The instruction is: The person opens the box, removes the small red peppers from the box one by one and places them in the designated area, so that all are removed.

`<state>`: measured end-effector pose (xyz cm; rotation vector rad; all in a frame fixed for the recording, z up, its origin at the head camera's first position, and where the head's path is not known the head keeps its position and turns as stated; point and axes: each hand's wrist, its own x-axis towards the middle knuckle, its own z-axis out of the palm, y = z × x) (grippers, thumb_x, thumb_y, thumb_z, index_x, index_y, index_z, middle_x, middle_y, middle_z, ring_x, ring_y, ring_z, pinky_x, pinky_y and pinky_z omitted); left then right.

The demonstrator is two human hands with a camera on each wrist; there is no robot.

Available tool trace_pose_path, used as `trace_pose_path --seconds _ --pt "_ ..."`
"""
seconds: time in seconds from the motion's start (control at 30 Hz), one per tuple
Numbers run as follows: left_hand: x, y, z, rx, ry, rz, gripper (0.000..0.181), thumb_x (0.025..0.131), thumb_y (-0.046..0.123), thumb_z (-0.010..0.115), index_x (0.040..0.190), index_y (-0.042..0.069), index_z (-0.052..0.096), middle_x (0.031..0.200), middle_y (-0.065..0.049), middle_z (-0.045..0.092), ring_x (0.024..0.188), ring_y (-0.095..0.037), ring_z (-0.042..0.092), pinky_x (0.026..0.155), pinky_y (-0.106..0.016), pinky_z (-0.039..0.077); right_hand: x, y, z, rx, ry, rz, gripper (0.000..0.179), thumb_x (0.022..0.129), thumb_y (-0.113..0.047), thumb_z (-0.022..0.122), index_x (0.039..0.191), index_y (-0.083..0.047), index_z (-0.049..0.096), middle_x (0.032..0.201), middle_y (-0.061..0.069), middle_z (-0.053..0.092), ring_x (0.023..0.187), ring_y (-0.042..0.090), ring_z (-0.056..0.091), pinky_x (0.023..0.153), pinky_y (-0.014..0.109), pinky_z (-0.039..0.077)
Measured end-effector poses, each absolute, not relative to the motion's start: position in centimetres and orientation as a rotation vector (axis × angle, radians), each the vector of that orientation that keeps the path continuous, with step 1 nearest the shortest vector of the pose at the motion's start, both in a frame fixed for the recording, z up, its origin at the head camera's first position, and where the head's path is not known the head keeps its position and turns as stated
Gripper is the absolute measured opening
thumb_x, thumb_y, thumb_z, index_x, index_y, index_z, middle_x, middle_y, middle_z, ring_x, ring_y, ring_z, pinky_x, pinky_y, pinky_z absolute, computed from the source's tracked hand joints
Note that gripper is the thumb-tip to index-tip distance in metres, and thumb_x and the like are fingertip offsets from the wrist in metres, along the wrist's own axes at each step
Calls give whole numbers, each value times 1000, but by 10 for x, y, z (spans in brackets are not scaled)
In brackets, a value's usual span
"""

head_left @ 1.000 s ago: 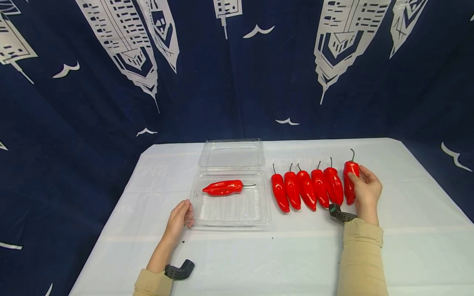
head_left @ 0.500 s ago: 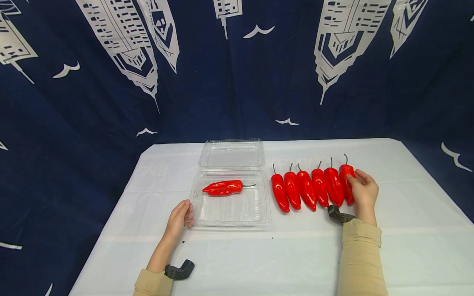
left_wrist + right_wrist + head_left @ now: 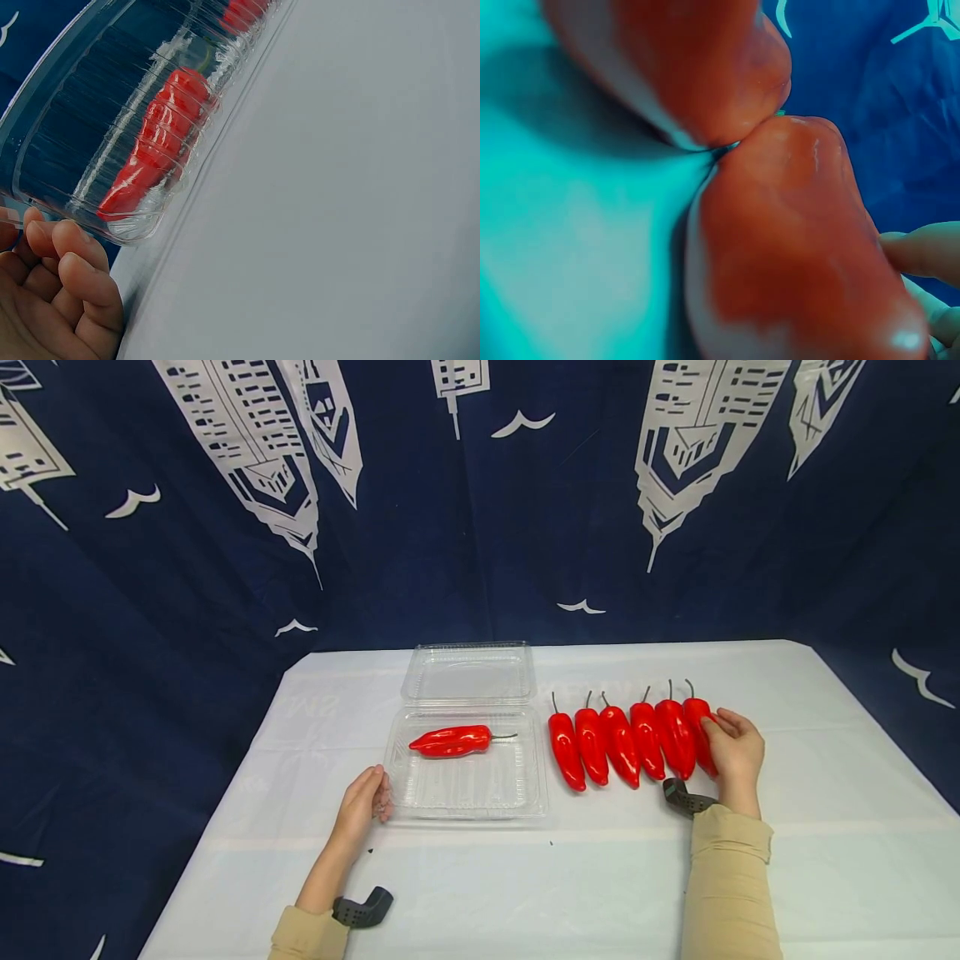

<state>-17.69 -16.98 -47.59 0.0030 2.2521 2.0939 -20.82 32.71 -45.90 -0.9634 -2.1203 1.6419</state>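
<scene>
In the head view several glossy red chili peppers [image 3: 620,746] lie side by side in a row, stems toward the far edge. At the row's right end my right hand [image 3: 737,756] holds the last chili pepper [image 3: 697,727] between thumb and fingers. The right wrist view shows that chili pepper [image 3: 802,247] large, a fingertip against its side. My left hand [image 3: 365,803] is at the left side of a clear plastic container [image 3: 468,793], its curled fingers holding the rim near a corner [image 3: 127,229]. One chili pepper [image 3: 452,741] lies crosswise inside, stem to the right.
The container's clear lid [image 3: 471,672] lies folded back toward the far edge. A white cloth [image 3: 585,893] covers the table. Behind it hangs a dark blue printed curtain [image 3: 480,543]. A black wrist device [image 3: 363,908] sits on the left wrist.
My right hand has shifted left with the last chili pepper, bringing it against the row and closing the gap. The left hand, the container and the chili pepper inside stay put.
</scene>
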Motion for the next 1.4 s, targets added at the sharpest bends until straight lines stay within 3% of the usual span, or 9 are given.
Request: trace_pose_path --seconds 0.1,0.47,0.67,1.0,1.4 --pt "-174 -168 -467 12 2253 2079 31 105 19 28 86 0 43 67 -4 39 53 -12 42 48 -21 38 -207 327 -459 -962 -2151 1599 50 95 -27 51 139 -5 43 135 18 48 106 12 55 97 29 42" --pt "-169 -165 -457 49 2258 2077 29 105 16 28 85 -1 42 67 -4 38 53 -11 42 48 -21 38 -206 328 -460 -902 -2298 1488 53 96 -30 45 138 2 40 134 23 47 121 35 47 100 42 39" --pt "-178 -171 -478 13 2269 2074 32 105 22 28 87 1 43 67 -3 39 53 -11 41 47 -21 38 -204 328 -456 -903 -2333 1521 58 96 -34 43 140 4 35 137 26 42 123 38 43 101 44 37" --pt "-178 -170 -482 56 2311 2093 35 104 29 32 85 2 43 66 -2 39 52 -10 41 46 -20 37 -200 325 -451 -897 -2370 1562 63 96 -36 43 142 5 30 140 27 37 125 40 40 102 47 35" --pt "-178 -170 -476 -15 2233 2085 30 105 18 28 86 0 42 67 -5 38 52 -12 41 47 -21 37 -197 320 -446 -895 -2381 1561 65 97 -35 42 143 6 26 142 29 33 127 42 37 102 49 34"
